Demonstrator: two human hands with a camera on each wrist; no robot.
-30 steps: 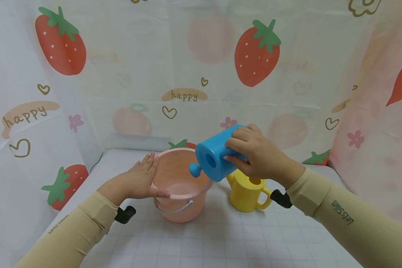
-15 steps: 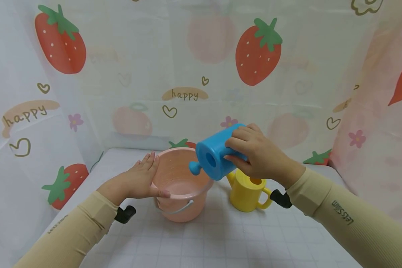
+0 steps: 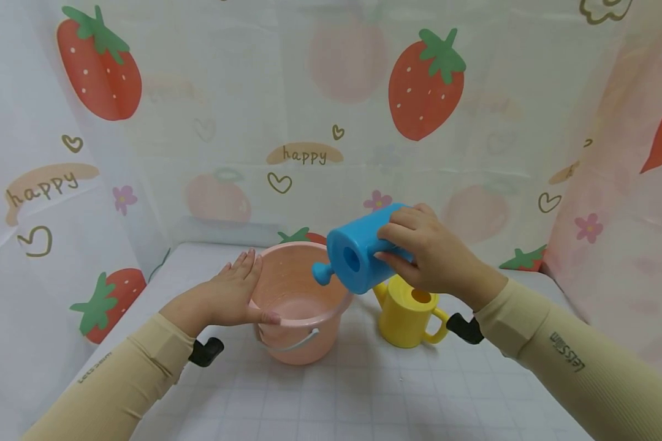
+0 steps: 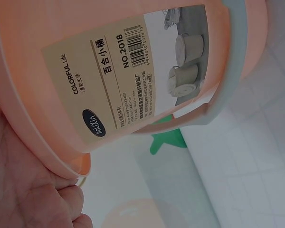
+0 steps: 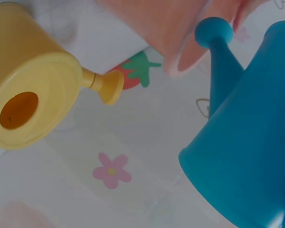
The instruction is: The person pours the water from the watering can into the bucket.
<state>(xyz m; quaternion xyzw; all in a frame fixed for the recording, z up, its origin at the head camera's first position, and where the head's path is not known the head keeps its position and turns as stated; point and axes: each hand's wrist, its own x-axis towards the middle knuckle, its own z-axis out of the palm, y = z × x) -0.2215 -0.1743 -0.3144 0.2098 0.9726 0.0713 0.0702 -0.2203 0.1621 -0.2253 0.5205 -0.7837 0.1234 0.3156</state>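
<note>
In the head view, my left hand (image 3: 228, 297) rests on the left rim of a pink bucket (image 3: 303, 340), its fingers extended along the edge and thumb over the front rim. The left wrist view shows the palm against the rim, beside the bucket's printed label (image 4: 126, 71). My right hand (image 3: 433, 254) grips the handle side of a blue watering can (image 3: 364, 242), raised above the table and tipped to the left. The can's spout (image 5: 213, 35) hangs over the bucket's opening. A yellow watering can (image 3: 405, 321) stands upright below my right hand.
The table (image 3: 331, 404) has a white grid-patterned cover. A strawberry-print curtain (image 3: 303, 92) encloses the back and both sides. A grey-white bail handle (image 3: 295, 346) hangs down the bucket's front.
The blue watering can and my right hand have shifted slightly to the right. My left hand stays in place on the bucket's rim.
</note>
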